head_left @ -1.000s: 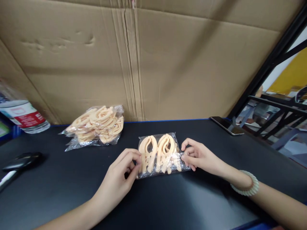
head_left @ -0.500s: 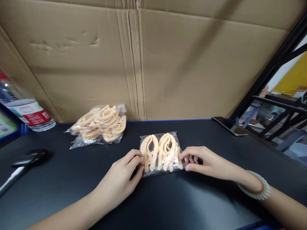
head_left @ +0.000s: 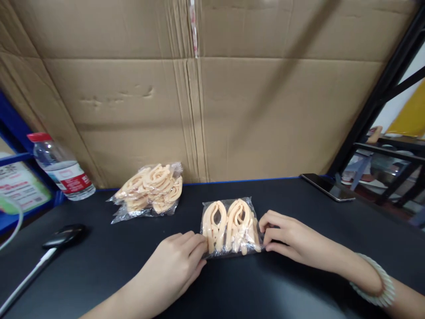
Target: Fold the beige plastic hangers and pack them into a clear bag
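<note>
A clear plastic bag of peach-coloured plastic clips lies flat on the black table. My left hand rests at the bag's left edge, fingers closed against the plastic. At the right edge, my right hand has its fingers curled and pinching the bag's side. A pale bead bracelet circles my right wrist.
A pile of bagged clips lies at the back left. A water bottle lies further left, with a black tool and white cable in front of it. A phone rests at the back right. A cardboard wall stands behind.
Both hands stayed at the bag's edges; the left fingers flattened lower against the left edge. The view tilted upward, so everything sits lower in the picture.
</note>
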### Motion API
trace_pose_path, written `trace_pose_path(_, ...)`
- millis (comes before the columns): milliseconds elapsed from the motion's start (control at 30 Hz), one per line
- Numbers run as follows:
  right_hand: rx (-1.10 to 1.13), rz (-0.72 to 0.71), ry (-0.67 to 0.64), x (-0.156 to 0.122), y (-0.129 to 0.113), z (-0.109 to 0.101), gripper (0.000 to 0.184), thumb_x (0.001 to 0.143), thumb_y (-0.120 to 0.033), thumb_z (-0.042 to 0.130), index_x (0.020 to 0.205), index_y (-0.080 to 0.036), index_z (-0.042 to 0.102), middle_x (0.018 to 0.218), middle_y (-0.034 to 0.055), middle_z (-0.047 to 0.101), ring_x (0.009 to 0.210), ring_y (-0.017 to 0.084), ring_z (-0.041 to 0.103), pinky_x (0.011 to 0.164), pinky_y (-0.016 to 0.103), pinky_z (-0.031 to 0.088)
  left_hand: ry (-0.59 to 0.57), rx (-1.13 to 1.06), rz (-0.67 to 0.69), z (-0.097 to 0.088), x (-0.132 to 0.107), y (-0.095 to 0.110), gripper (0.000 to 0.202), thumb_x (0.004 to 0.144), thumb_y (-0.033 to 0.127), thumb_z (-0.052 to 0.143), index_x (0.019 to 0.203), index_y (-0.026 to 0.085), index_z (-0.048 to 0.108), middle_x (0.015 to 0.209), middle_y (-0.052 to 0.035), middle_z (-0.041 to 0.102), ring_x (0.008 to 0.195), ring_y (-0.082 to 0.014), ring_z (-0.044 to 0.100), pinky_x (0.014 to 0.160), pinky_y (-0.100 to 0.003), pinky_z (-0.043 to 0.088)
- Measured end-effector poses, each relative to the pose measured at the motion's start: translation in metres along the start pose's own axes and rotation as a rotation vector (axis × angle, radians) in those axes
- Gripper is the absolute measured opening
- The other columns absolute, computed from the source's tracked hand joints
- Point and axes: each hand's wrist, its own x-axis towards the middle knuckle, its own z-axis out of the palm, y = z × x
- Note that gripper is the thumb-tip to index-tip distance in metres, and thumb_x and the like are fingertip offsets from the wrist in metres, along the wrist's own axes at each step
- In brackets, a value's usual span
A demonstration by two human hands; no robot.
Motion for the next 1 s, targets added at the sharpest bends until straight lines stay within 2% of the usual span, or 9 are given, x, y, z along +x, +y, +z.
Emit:
trace_pose_path(200,0.008,-0.016,0.088,0.003,-0.007,-0.002,0.013,0.097,-0.017,0.046,0.086,-0.021,0.053,0.101,0.0053,0.058,0.092,0.017,0.055,0.082,0.032,0.047,0.088,0.101,0.089,0.005,0.000,-0.004,0.025,0.097,0.007,0.038,0.096,0.016,0.061,0.079,-0.0061,0.066,0.062,-0.0166,0.061,0.059,-0.027,0.049)
trace_pose_path(267,0.035,-0.011,0.184,0.003,-0.005,-0.001,0.012,0.097,-0.017,0.043,0.088,-0.022,0.050,0.102,0.0058,0.058,0.094,0.018,0.056,0.084,0.033,0.048,0.107,0.074,0.080,0.002,0.001,-0.005,0.025,0.096,0.007,0.037,0.095,0.017,0.060,0.077,-0.0049,0.065,0.063,-0.0166,0.062,0.060,-0.027,0.049)
trace_pose_path(367,0.108,-0.059,0.412,0.005,-0.002,0.001,0.012,0.098,-0.015,0.041,0.093,-0.023,0.049,0.101,0.0056,0.059,0.100,0.019,0.057,0.086,0.033,0.048,0.163,-0.025,0.007,-0.008,0.002,-0.006,0.023,0.096,0.009,0.036,0.091,0.018,0.057,0.076,-0.0034,0.063,0.066,-0.0164,0.062,0.062,-0.026,0.049)
trace_pose_path(500,0.210,-0.075,0.724,0.018,-0.007,0.007,0.014,0.099,-0.017,0.039,0.093,-0.024,0.049,0.085,0.0024,0.058,0.080,0.016,0.060,0.070,0.028,0.048,0.301,-0.275,-0.173,-0.023,0.003,-0.002,0.022,0.097,0.013,0.035,0.086,0.019,0.052,0.077,-0.0022,0.060,0.066,-0.0144,0.058,0.062,-0.025,0.046)
trace_pose_path(600,0.337,0.020,0.845,0.038,-0.021,0.011,0.016,0.101,-0.025,0.037,0.088,-0.024,0.048,0.073,0.0000,0.054,0.065,0.014,0.055,0.061,0.028,0.046,0.375,-0.474,-0.367,-0.028,0.003,-0.002,0.025,0.099,0.021,0.034,0.080,0.020,0.050,0.070,0.0010,0.054,0.060,-0.0128,0.053,0.058,-0.024,0.043)
trace_pose_path(733,0.540,0.161,0.889,0.076,-0.040,0.016,0.019,0.099,-0.035,0.042,0.085,-0.023,0.045,0.064,-0.0032,0.047,0.054,0.012,0.046,0.051,0.026,0.040,0.542,-0.607,-0.675,-0.023,0.002,-0.011,0.033,0.097,0.036,0.038,0.068,0.021,0.043,0.061,0.0040,0.043,0.056,-0.0131,0.044,0.053,-0.024,0.038)
trace_pose_path(833,0.739,0.159,0.875,0.106,-0.051,0.021,0.020,0.096,-0.039,0.045,0.084,-0.023,0.043,0.061,-0.0058,0.042,0.049,0.010,0.041,0.044,0.022,0.033,0.714,-0.720,-0.867,-0.017,0.002,-0.024,0.033,0.093,0.043,0.043,0.067,0.021,0.044,0.064,0.0029,0.047,0.063,-0.0150,0.048,0.058,-0.025,0.042)
trace_pose_path(900,0.860,0.133,0.852,0.126,-0.056,0.022,0.016,0.094,-0.038,0.047,0.088,-0.024,0.042,0.059,-0.0076,0.040,0.044,0.009,0.037,0.041,0.021,0.029,0.812,-0.768,-0.953,-0.019,0.001,-0.034,0.032,0.090,0.044,0.045,0.067,0.021,0.046,0.065,0.0026,0.050,0.064,-0.0156,0.051,0.060,-0.026,0.044)
trace_pose_path(1000,0.951,0.104,0.834,0.160,-0.063,0.017,0.011,0.091,-0.032,0.046,0.096,-0.026,0.038,0.054,-0.0099,0.039,0.041,0.009,0.036,0.039,0.020,0.028,0.877,-0.765,-1.018,-0.032,-0.001,-0.058,0.029,0.089,0.041,0.044,0.069,0.021,0.049,0.064,0.0021,0.054,0.060,-0.0152,0.053,0.057,-0.026,0.044)
